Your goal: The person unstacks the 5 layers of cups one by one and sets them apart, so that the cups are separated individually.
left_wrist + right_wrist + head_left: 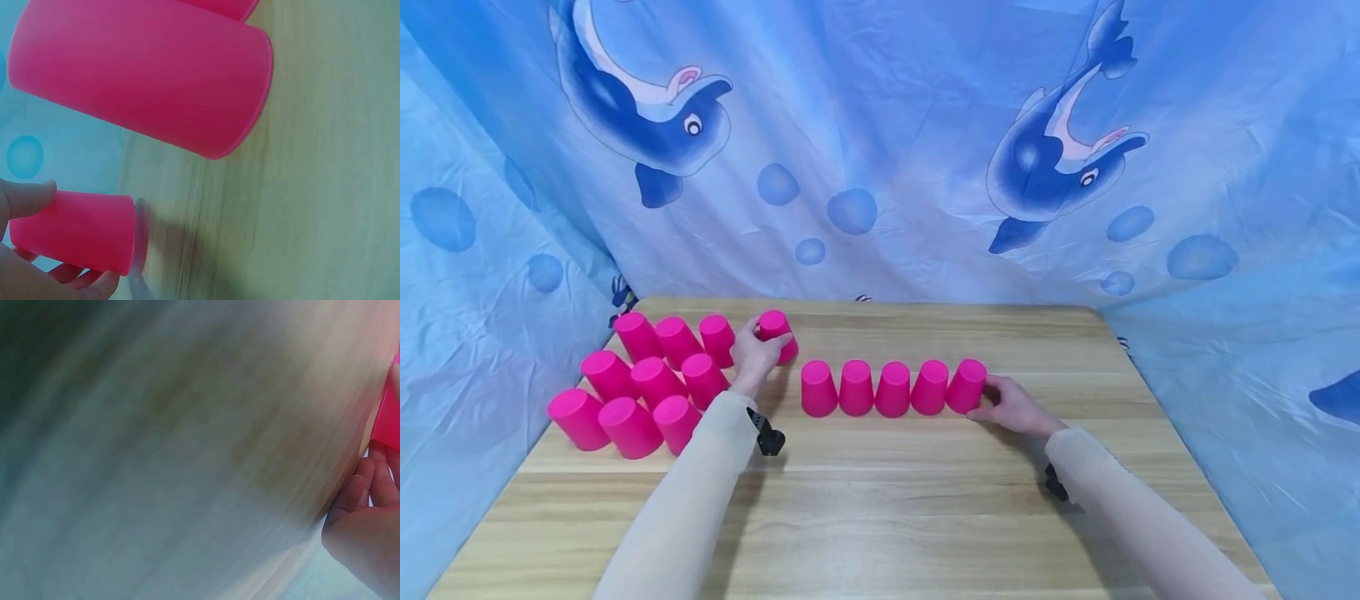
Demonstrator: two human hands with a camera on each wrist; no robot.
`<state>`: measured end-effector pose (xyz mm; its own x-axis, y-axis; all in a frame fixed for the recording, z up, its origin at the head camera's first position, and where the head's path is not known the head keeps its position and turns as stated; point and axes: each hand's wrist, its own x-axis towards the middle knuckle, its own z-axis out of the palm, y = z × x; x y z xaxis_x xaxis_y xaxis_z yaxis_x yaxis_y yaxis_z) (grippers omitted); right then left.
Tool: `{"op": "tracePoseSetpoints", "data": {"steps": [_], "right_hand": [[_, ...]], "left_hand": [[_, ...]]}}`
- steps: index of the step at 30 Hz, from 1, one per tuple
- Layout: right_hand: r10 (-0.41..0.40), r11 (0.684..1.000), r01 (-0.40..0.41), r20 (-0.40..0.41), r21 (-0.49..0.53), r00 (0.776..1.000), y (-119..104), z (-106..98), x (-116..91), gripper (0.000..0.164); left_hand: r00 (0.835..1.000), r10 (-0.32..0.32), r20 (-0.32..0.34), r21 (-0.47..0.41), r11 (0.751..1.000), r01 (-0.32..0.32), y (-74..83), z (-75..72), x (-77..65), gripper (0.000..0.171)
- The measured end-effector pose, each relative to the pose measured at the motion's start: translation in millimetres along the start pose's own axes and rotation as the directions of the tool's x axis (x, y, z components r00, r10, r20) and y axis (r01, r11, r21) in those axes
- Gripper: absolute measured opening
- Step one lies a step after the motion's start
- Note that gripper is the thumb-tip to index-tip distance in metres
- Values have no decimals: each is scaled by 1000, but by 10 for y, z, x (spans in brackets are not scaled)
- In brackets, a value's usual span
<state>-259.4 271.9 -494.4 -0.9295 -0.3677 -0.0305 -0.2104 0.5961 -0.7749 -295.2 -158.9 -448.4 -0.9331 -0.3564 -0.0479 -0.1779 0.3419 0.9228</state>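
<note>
My left hand [755, 354] grips a pink cup [778, 333], upside down, near the back of the table. In the left wrist view, the thumb and fingers wrap this cup [75, 231], and a shadow lies beside its rim. To its front right, several upside-down pink cups [856, 388] stand in a row. At the right end of that row my right hand [1017, 407] holds the last cup [967, 386] between thumb and fingers. Only a corner of this cup [389, 422] shows in the right wrist view, partly behind the fingers.
Several more upside-down pink cups [629, 428] stand in rows at the table's left, close to my left forearm. The wooden table [880, 508] meets a blue dolphin-print curtain [910, 167] behind and at the sides.
</note>
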Motion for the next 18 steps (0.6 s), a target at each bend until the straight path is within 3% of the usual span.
{"op": "tracePoseSetpoints", "data": {"steps": [8,18], "right_hand": [[-2,1000,2,1,0,1000,-17,-3,-31,55],[14,1000,-14,-6,-6,1000,-26,6,-53,55]], "left_hand": [[999,-3,36,-2,1000,3,-52,-8,4,63],[1000,25,18,15,1000,-25,-99,-27,12,65]]}}
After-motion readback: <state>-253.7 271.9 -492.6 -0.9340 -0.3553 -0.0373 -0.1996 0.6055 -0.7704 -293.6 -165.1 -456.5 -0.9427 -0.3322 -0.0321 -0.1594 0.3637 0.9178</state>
